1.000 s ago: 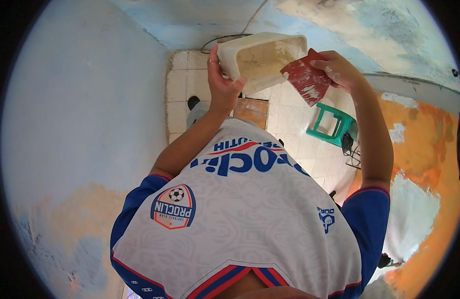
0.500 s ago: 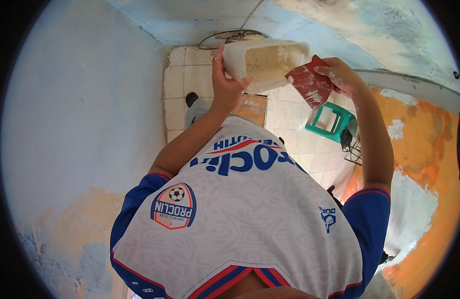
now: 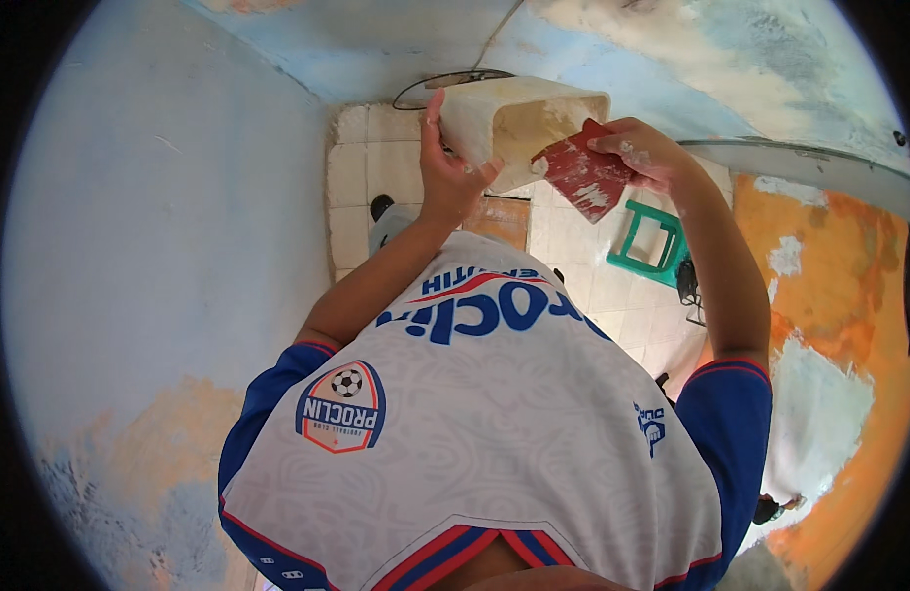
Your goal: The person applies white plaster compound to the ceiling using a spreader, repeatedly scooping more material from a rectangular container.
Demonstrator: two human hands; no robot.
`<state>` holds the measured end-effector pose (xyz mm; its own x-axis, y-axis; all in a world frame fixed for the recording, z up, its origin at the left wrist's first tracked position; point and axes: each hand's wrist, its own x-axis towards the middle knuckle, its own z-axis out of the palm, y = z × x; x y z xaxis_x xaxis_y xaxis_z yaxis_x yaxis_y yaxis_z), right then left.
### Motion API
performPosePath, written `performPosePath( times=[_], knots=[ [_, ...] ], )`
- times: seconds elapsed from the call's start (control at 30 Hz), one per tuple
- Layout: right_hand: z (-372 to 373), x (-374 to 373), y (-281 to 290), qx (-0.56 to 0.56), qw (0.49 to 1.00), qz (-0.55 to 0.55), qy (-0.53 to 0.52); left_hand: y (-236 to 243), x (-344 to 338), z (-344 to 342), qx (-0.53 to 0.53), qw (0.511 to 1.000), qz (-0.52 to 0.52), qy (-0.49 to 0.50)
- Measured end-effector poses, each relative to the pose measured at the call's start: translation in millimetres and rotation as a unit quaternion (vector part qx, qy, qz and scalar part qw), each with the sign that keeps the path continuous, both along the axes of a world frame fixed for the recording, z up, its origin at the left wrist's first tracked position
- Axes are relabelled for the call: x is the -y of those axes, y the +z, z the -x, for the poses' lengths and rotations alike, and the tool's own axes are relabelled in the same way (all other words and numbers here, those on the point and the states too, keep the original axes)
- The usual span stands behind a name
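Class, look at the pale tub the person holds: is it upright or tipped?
Tipped. The left hand holds the pale tub with its open mouth turned sideways towards the red scraper in the right hand.

Head-worn fisheye — looking steeply down, close

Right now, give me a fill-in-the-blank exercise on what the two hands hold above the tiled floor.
1. The left hand grips a cream plastic ____ by its side.
2. The right hand holds a flat scraper whose blade is ____ in colour.
3. The scraper's blade sits at the container's open ____.
4. Below the right forearm, on the pale tiled floor, stands a ____ plastic stool.

Missing words: container; red; mouth; green
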<state>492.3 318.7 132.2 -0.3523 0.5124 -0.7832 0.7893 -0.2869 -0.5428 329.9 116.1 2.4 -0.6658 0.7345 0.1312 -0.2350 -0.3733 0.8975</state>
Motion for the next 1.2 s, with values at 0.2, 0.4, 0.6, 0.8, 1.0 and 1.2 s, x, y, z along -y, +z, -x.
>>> performPosePath(
  times=[0.2, 0.4, 0.6, 0.8, 1.0, 1.2],
  knots=[
    [-9.7, -25.5, -15.6, 0.002, 0.998, 0.042, 0.036, -1.5, -2.8, -1.3, -0.051, 0.999, -0.016, 0.011],
    [11.4, -14.6, 2.0, 0.002, 1.0, 0.023, -0.009, -7.2, -3.0, 5.1, -0.028, 0.999, -0.002, 0.03],
    [33.5, 3.0, 5.7, 0.009, 1.0, 0.005, -0.008, -2.9, -9.0, 12.2, -0.021, 0.999, -0.019, 0.033],
    [37.1, -12.2, 5.3, -0.017, 0.996, 0.086, 0.011, -8.8, -8.7, 14.8, -0.031, 0.999, -0.006, 0.043],
    [58.1, -1.0, -12.2, 0.021, 0.993, 0.091, 0.067, -14.7, -9.1, 17.0, -0.029, 0.999, -0.006, 0.033],
    [67.2, 1.3, -2.1, 0.017, 0.992, 0.106, 0.066, -9.5, -9.6, 21.7, 0.004, 0.999, -0.02, 0.03]
  ],
)
